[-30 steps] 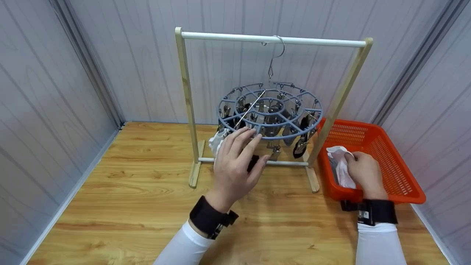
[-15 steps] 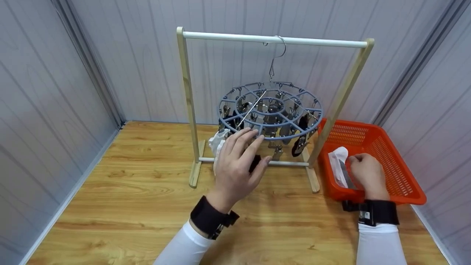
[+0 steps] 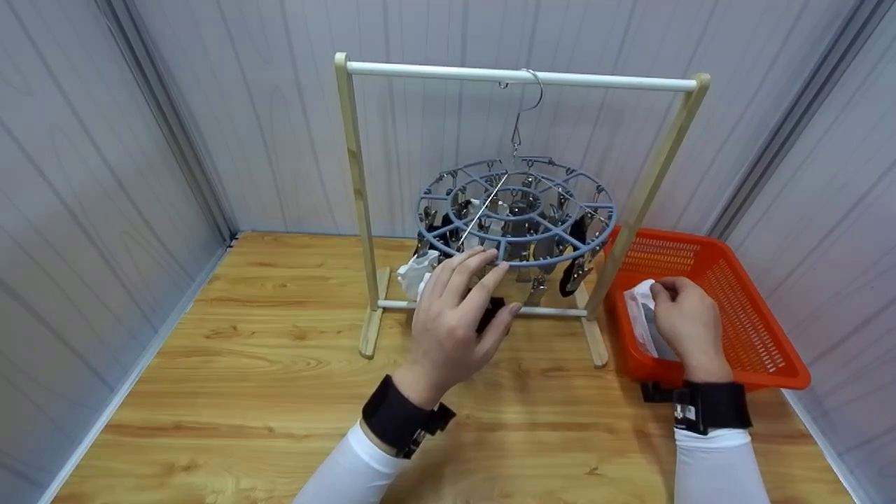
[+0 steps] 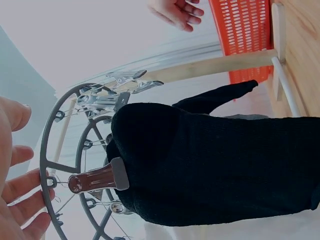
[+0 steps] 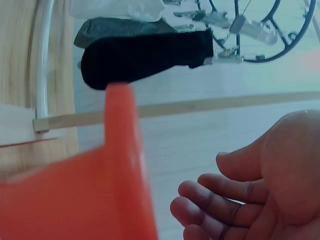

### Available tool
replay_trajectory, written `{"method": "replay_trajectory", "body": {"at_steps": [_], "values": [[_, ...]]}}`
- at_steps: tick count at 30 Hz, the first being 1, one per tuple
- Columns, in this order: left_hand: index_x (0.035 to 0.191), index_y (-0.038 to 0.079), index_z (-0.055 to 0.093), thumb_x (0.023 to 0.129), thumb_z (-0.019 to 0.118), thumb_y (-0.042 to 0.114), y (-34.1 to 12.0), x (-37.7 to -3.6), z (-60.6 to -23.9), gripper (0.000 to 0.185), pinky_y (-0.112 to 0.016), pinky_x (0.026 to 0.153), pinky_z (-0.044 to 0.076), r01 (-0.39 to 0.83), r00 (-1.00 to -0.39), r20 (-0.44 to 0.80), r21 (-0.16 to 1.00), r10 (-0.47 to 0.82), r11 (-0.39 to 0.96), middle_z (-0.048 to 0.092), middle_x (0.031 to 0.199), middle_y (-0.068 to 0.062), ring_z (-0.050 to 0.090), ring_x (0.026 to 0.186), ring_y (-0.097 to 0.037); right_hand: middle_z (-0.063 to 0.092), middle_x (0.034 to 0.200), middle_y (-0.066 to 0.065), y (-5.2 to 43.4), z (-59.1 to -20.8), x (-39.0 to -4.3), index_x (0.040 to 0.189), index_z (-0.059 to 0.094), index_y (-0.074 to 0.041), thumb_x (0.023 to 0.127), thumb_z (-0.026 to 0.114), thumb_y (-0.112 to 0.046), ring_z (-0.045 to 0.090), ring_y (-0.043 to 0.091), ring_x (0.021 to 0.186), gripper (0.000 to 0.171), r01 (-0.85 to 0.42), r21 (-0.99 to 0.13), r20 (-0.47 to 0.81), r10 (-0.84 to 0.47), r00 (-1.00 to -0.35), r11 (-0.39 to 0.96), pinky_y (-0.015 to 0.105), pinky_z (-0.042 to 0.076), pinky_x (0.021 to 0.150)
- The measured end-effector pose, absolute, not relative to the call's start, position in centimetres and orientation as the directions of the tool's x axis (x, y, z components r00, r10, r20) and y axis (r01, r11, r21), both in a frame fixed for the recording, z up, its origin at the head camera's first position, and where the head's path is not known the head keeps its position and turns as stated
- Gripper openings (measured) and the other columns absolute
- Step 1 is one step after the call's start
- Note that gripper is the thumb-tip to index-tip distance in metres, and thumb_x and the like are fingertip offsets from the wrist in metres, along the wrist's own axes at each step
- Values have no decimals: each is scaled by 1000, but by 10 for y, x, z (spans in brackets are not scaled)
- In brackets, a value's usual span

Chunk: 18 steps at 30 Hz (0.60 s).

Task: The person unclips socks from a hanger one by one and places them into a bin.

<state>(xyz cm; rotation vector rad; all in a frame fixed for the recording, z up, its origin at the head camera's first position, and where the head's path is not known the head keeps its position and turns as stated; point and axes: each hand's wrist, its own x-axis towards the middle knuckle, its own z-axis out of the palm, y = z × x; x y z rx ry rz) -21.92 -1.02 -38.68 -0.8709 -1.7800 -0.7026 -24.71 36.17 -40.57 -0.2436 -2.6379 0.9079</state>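
My left hand (image 3: 455, 315) rests its straight fingertips on the near rim of a round grey-blue clip hanger (image 3: 560, 259). In the left wrist view, a black sock (image 4: 215, 165) hangs by a clip (image 4: 97, 180) just beyond those fingers. My right hand (image 3: 689, 322) is over the orange basket (image 3: 763, 315), fingertips right at the upper edge of a white sock (image 3: 638, 318) that lies there with grey cloth (image 3: 658, 332). In the right wrist view, thumb and fingers stand apart with nothing between them.
A wooden rack with a white top bar (image 3: 448, 71) bears the hanger by its hook (image 3: 537, 87). White cloth (image 3: 418, 269) and several dark and grey socks hang from the clips. Panel walls enclose the wooden table (image 3: 266, 392).
My right hand has released the white sock, drawn back to the right, then returned to its edge. The sock has shifted in the basket. The hanger has turned slightly; my left hand moved slightly right.
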Motion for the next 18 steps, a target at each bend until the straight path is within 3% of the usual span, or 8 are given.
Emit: {"method": "replay_trajectory", "body": {"at_steps": [11,18], "values": [[142,-1,71,101,82,24,-11,-214,-384,50,-49,124,47,863,-209,937,41,281,504,63,153,-22,61,144,-38,71,127,25,337,-400,-240,139,70,2,118,54,-31,66,40,113,42,-55,-622,323,192,-927,781,50,49,94],[142,-2,70,97,85,21,-13,-216,-380,53,-53,124,46,894,-159,945,15,287,447,63,155,-24,58,148,-38,70,133,23,326,-396,-234,142,68,0,118,55,-34,64,39,120,44,-86,-654,293,147,-945,751,53,50,100]]}}
